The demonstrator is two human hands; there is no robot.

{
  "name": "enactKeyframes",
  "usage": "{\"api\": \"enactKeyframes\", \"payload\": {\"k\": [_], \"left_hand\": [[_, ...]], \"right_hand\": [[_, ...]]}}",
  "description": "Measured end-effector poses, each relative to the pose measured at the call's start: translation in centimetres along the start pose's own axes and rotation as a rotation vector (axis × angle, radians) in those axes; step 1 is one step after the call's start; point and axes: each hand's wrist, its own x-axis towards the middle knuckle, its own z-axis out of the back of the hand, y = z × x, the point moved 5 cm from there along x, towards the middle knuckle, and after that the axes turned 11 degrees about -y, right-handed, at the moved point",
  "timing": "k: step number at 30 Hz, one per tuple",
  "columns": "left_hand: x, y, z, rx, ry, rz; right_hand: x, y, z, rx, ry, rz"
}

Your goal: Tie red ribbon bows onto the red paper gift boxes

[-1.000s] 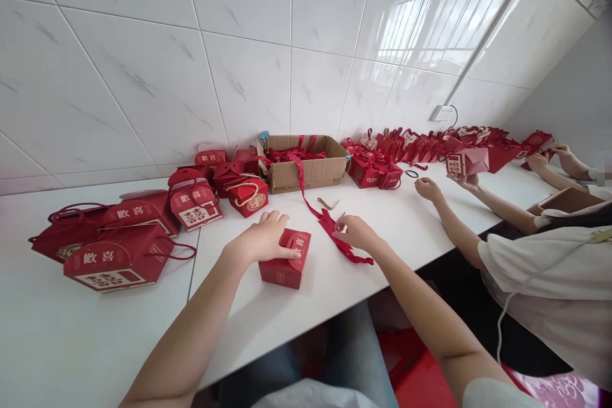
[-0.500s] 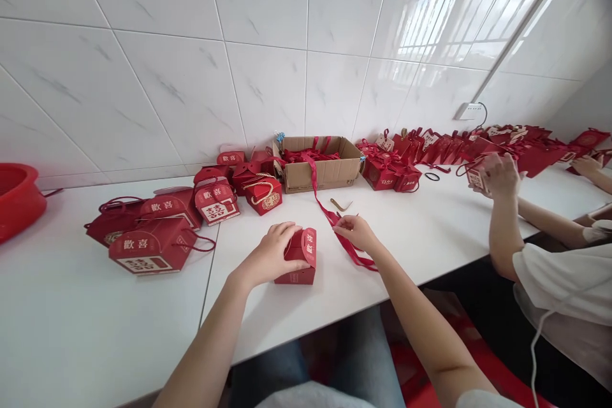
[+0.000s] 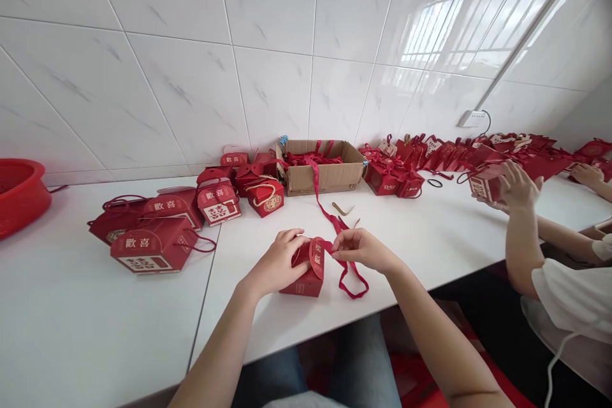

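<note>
A small red gift box [image 3: 306,275] stands on the white table [image 3: 421,236] in front of me. My left hand [image 3: 276,262] is wrapped round its left side and top flap, fingers closed on it. My right hand [image 3: 359,247] pinches a red ribbon [image 3: 351,274] right beside the box's top flap. The ribbon loops down onto the table and trails back up to an open cardboard box [image 3: 325,169] full of red ribbons by the wall.
Finished red boxes with handles [image 3: 157,229] lie at the left, more [image 3: 392,175] stand right of the cardboard box and along the wall. A red basket [image 3: 19,194] is at far left. Another person's hands [image 3: 519,185] hold a red box at the right.
My right hand has brought the ribbon over to the box's top flap. My left hand has shifted its grip as the box tilted up. The other person's hands moved a little.
</note>
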Motion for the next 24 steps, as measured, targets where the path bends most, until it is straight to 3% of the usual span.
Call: {"api": "enactKeyframes", "payload": {"k": [9, 24], "left_hand": [[0.0, 0.6, -0.2, -0.060, 0.005, -0.010], [0.2, 1.1, -0.3, -0.150, -0.013, -0.044]], "right_hand": [[-0.4, 0.4, -0.9, 0.057, 0.161, -0.039], [-0.4, 0.6, -0.5, 0.023, 0.217, -0.087]]}}
